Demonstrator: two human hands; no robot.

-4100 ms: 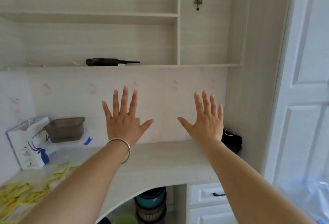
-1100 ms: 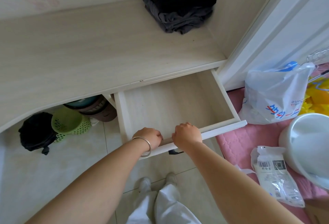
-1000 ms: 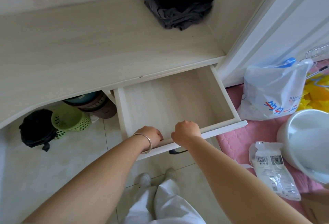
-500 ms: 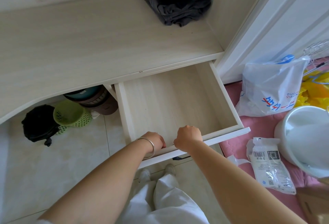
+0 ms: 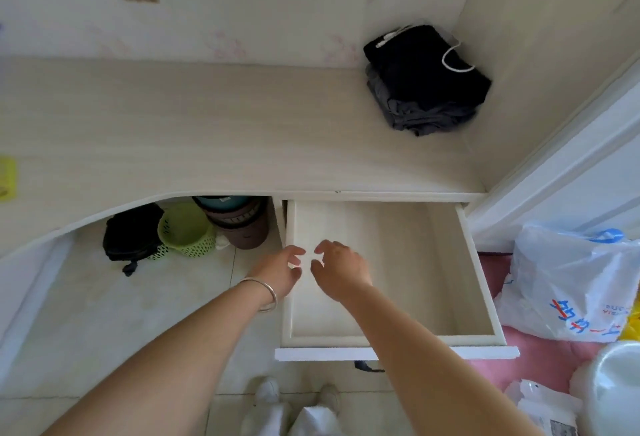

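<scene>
A pale wooden drawer (image 5: pixel 481 283) stands pulled far out from under the desk, and nothing lies in it. My left hand (image 5: pixel 278 271), with a metal bangle on its wrist, hovers over the drawer's left wall with fingers loosely curled and holding nothing. My right hand (image 5: pixel 341 269) hangs beside it over the drawer's inside, fingers relaxed and empty. A folded stack of black and grey clothes (image 5: pixel 426 78) with a white cord lies on the desk (image 5: pixel 207 130) at its far right corner.
Under the desk stand a black bag (image 5: pixel 133 236), a green basket (image 5: pixel 185 229) and stacked brown buckets (image 5: pixel 239 222). On the pink mat to the right lie a white plastic bag (image 5: pixel 568 283) and a white basin (image 5: pixel 613 387). A white door frame (image 5: pixel 561 172) borders the drawer.
Both hands have let go of the drawer's front edge and moved forward over the drawer. The drawer stands further out than before. The view has tilted up to show more of the desk.
</scene>
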